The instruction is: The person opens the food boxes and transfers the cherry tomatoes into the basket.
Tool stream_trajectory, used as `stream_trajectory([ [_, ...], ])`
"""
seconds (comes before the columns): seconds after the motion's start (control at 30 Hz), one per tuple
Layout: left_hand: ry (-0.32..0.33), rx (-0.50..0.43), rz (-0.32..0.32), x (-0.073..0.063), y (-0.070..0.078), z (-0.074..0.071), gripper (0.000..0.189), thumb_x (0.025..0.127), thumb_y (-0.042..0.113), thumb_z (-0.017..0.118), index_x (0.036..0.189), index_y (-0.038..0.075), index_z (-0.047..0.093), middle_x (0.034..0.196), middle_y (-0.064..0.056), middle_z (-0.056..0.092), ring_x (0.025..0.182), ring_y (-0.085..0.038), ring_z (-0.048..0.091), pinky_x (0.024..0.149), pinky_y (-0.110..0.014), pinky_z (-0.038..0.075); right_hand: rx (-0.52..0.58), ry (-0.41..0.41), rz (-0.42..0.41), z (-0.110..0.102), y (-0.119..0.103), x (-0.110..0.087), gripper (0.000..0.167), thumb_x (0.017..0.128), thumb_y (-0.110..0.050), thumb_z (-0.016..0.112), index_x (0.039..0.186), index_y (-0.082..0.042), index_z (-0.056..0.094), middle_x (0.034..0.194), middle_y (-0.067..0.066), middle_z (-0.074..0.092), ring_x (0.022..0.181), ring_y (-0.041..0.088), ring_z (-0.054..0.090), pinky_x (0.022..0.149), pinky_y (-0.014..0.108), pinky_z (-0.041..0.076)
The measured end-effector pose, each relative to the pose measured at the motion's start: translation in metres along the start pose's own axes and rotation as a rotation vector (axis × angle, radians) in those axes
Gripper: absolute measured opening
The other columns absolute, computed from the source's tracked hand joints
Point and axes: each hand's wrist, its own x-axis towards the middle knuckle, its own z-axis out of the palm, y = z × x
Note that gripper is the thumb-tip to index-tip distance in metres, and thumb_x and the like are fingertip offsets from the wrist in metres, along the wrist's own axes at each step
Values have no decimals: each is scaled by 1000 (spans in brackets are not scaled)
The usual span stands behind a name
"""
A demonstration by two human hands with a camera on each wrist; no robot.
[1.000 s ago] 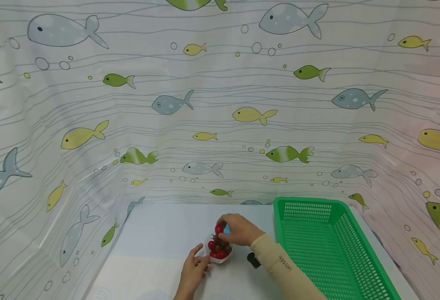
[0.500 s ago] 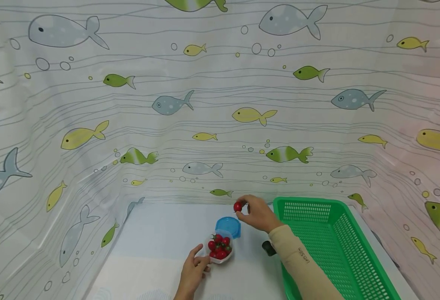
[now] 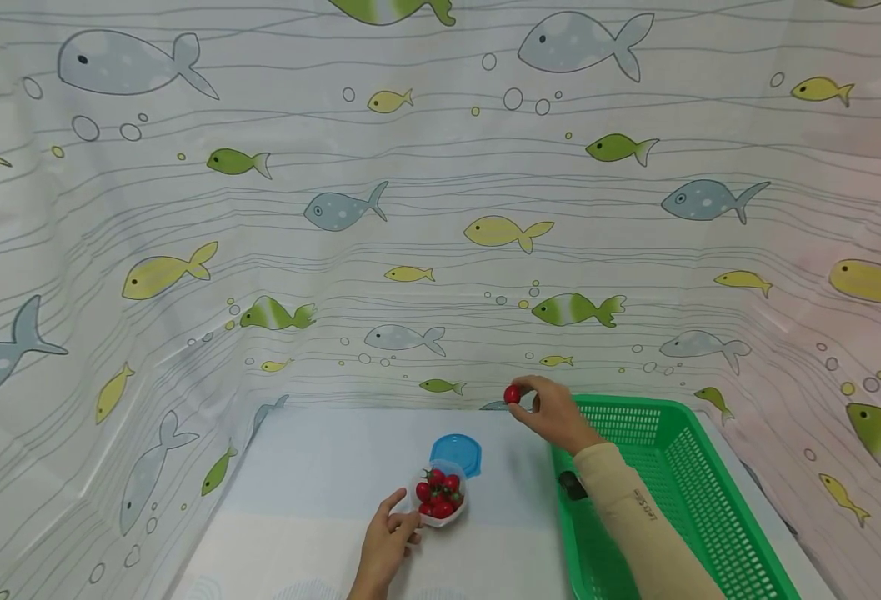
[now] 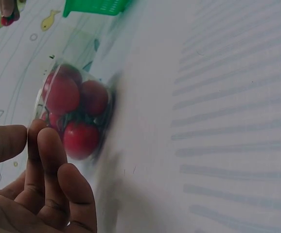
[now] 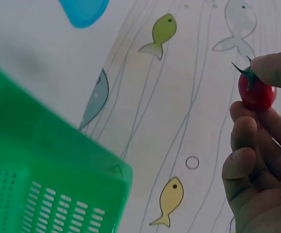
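Note:
My right hand (image 3: 553, 412) pinches a red cherry tomato (image 3: 512, 394) between thumb and fingers, raised past the back edge of the table. Close up in the right wrist view, the cherry tomato (image 5: 258, 92) shows its green stem, held under the thumb. My left hand (image 3: 387, 546) stays low at the near left corner of a small clear plastic tub (image 3: 440, 523), thumb and fingertips at its rim. Several cherry tomatoes (image 3: 437, 496) fill the tub. In the left wrist view the left hand (image 4: 48, 189) partly covers the tub's side.
A blue lid (image 3: 457, 454) lies behind the tub. To the right stands a large green plastic basket (image 3: 718, 467), partly covered by my right forearm. A white sheet with printed fish (image 3: 410, 273) hangs around the white table (image 3: 297, 475).
My right hand has lifted the cherry tomato out of the tub and carried it up and to the right, near the basket's back left corner. The left hand has stayed at the tub.

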Motion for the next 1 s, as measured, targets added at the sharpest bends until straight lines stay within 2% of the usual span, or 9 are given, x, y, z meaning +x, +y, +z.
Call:
stream_trajectory([
  [0.13, -2, 8, -1, 0, 1, 0, 60, 100, 21, 62, 150, -4, 38, 94, -4, 73, 77, -16, 65, 66, -33, 50, -14, 2, -12, -12, 10, -2, 38, 88, -13, 79, 122, -1, 67, 104, 6, 70, 75, 15, 55, 65, 27, 49],
  [0.4, -9, 15, -10, -1, 2, 0, 59, 100, 21, 62, 149, -3, 40, 95, -3, 73, 78, -16, 65, 67, -33, 50, -20, -18, 19, -36, 32, -9, 39, 91, -15, 77, 126, -2, 65, 107, 8, 71, 70, 13, 54, 62, 28, 48],
  [0.6, -6, 7, -15, 0, 1, 2, 59, 100, 22, 63, 149, -3, 41, 96, -3, 73, 77, -15, 64, 68, -33, 50, -14, -22, 83, -48, 54, -20, 39, 93, -18, 75, 128, -4, 64, 109, 9, 70, 71, 16, 55, 63, 31, 48],
  [0.7, -10, 7, -13, 0, 1, 1, 59, 100, 22, 63, 149, -3, 41, 96, -3, 73, 77, -15, 64, 68, -33, 50, -30, -33, 124, -50, 66, -30, 40, 94, -19, 75, 128, -2, 63, 109, 9, 70, 73, 15, 55, 64, 31, 48],
  [0.83, -11, 6, -6, 0, 1, -1, 59, 100, 21, 63, 149, -3, 41, 95, -3, 73, 77, -16, 65, 68, -33, 50, -71, -60, 135, -47, 78, -41, 37, 93, -20, 75, 124, -2, 65, 105, 9, 71, 74, 14, 56, 65, 32, 48],
  [1.0, -9, 0, -6, 0, 0, -1, 59, 100, 22, 63, 149, -3, 41, 95, -3, 72, 77, -15, 65, 67, -33, 49, -106, -118, 122, -35, 95, -52, 34, 92, -17, 76, 120, -1, 65, 101, 8, 71, 86, 21, 65, 75, 43, 53],
])
